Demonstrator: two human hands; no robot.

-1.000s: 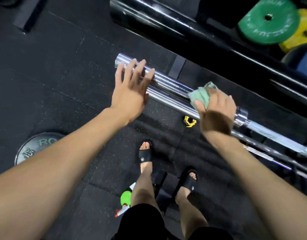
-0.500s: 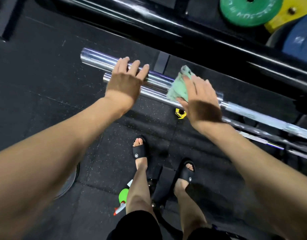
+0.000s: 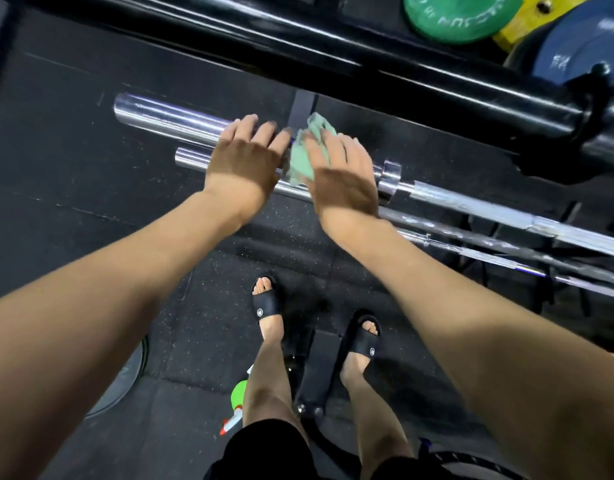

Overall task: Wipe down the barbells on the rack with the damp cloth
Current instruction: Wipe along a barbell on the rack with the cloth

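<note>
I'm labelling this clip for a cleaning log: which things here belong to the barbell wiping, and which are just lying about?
In the job:
- green cloth under the right hand
- chrome barbell sleeve, with the left hand laid on it
- lower barbells

Lying about:
- green plate
- yellow plate
- blue plate
- grey plate on floor

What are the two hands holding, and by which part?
The right hand presses a green cloth onto the chrome barbell sleeve, fingers flat over its middle. The left hand lies open on that sleeve, gripping nothing.
</note>
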